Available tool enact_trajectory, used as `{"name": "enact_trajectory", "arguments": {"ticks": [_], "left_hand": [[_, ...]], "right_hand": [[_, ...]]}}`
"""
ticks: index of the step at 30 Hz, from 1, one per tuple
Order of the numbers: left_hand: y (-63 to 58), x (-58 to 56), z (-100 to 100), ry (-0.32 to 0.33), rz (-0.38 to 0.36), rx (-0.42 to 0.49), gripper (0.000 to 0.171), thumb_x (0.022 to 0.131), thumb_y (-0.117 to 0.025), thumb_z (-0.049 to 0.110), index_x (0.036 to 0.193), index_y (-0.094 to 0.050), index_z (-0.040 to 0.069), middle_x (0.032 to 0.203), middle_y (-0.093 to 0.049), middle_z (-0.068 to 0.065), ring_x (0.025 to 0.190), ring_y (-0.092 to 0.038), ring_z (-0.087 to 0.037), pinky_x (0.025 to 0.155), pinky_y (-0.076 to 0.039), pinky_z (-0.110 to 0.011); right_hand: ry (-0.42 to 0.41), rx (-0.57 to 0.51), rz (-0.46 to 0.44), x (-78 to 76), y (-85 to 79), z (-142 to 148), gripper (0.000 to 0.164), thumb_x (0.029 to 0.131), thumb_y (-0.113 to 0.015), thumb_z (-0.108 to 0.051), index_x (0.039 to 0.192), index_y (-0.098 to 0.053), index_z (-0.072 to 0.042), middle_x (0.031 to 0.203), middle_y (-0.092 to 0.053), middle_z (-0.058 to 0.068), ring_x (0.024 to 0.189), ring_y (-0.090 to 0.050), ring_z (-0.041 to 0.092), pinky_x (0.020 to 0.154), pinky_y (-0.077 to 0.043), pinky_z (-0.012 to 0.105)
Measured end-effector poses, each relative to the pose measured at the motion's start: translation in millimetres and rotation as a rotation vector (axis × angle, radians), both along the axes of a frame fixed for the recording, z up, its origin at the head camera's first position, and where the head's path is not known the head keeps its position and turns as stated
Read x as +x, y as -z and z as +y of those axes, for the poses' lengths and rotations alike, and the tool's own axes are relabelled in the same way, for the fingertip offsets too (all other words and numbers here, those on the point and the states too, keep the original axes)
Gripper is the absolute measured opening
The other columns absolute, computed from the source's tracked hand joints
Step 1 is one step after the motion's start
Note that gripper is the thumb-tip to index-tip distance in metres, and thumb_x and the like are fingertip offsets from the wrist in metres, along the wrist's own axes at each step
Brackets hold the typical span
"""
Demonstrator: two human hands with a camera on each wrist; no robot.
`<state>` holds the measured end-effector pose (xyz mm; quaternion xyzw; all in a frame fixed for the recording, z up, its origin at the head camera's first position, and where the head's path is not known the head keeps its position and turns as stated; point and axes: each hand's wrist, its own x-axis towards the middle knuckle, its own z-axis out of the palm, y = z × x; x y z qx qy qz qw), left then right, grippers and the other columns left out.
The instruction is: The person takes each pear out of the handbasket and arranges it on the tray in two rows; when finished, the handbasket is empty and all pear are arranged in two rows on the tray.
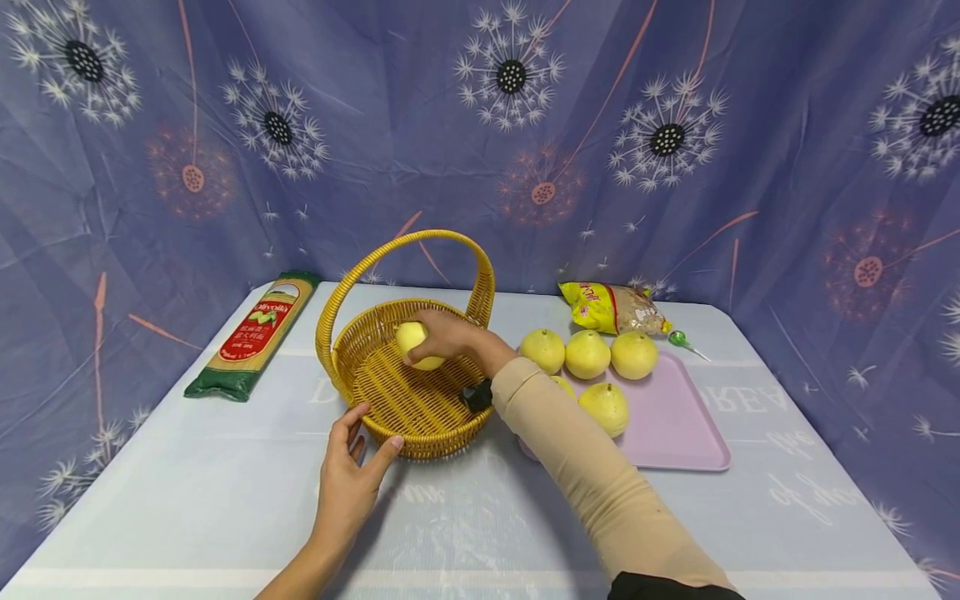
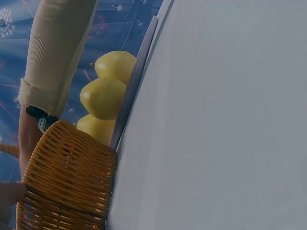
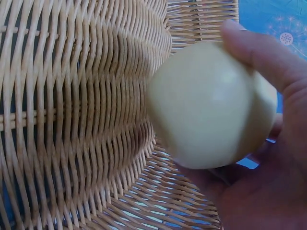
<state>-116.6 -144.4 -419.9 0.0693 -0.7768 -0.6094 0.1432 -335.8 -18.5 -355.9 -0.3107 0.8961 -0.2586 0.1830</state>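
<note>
A yellow wicker basket point(image 1: 408, 446) with a tall arched handle stands left of the table's middle. At its near-left rim, my left hand point(image 1: 348, 475) holds the edge with thumb and fingers; the thumb shows against the weave in the left wrist view. My right hand point(image 1: 450, 337) reaches inside the basket, gripping a pale yellow pear-like fruit point(image 3: 206, 105) between thumb and fingers. The fruit is above the woven bottom; whether it touches is unclear. Several more such fruits point(image 1: 587, 355) sit on a pink tray point(image 1: 675, 425) to the right, partly behind my right sleeve.
A green and red pasta packet point(image 1: 258, 329) lies at the left. Behind the tray lie a yellow and clear snack bag point(image 1: 615, 308) and a green lollipop point(image 1: 678, 339). A blue dandelion-print curtain point(image 1: 405, 150) hangs behind the white table point(image 1: 465, 533).
</note>
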Motion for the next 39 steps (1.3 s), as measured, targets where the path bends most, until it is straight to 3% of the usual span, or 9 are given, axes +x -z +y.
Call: {"name": "enact_trajectory", "arguments": {"ticks": [8, 17, 25, 32, 39], "left_hand": [[0.0, -0.4, 1, -0.010, 0.008, -0.005, 0.065, 0.085, -0.071, 0.018, 0.139, -0.036, 0.013, 0.150, -0.032, -0.013, 0.142, -0.027, -0.029, 0.117, -0.027, -0.048], [-0.2, 1.2, 0, -0.004, 0.004, -0.003, 0.067, 0.085, -0.071, 0.023, 0.139, -0.035, 0.011, 0.150, -0.031, -0.012, 0.143, -0.026, -0.029, 0.117, -0.026, -0.049], [0.5, 1.2, 0, 0.003, 0.009, -0.002, 0.068, 0.085, -0.071, 0.026, 0.140, -0.035, 0.011, 0.151, -0.031, -0.012, 0.143, -0.026, -0.030, 0.117, -0.026, -0.049], [0.6, 1.1, 0, -0.001, 0.011, -0.001, 0.067, 0.084, -0.072, 0.025, 0.139, -0.035, 0.010, 0.150, -0.032, -0.012, 0.143, -0.026, -0.029, 0.117, -0.026, -0.048], [0.6, 0.8, 0, -0.007, 0.012, -0.004, 0.068, 0.084, -0.072, 0.024, 0.139, -0.036, 0.010, 0.150, -0.032, -0.013, 0.142, -0.027, -0.029, 0.117, -0.027, -0.048]], "right_hand": [[-0.004, -0.073, 0.003, 3.3, -9.8, 4, 0.072, 0.081, -0.073, -0.037, 0.141, -0.040, -0.016, 0.121, -0.054, 0.003, 0.094, -0.058, 0.017, 0.071, -0.053, 0.028], [0.025, -0.152, 0.002, 10.7, -19.9, 8, 0.077, 0.078, -0.075, -0.042, 0.142, -0.038, -0.020, 0.120, -0.055, 0.001, 0.095, -0.059, 0.016, 0.074, -0.054, 0.029], [0.031, -0.209, 0.013, 19.8, -31.0, 17, 0.073, 0.078, -0.075, -0.042, 0.139, -0.042, -0.021, 0.115, -0.057, 0.001, 0.092, -0.059, 0.017, 0.073, -0.053, 0.028], [0.068, -0.222, 0.023, 30.4, -43.5, 27, 0.081, 0.078, -0.074, -0.046, 0.144, -0.036, -0.019, 0.120, -0.054, 0.003, 0.093, -0.059, 0.017, 0.072, -0.053, 0.029], [0.086, -0.249, 0.044, 43.1, -57.5, 36, 0.075, 0.078, -0.073, -0.045, 0.141, -0.040, -0.022, 0.117, -0.057, 0.003, 0.091, -0.059, 0.018, 0.069, -0.054, 0.029]]}}
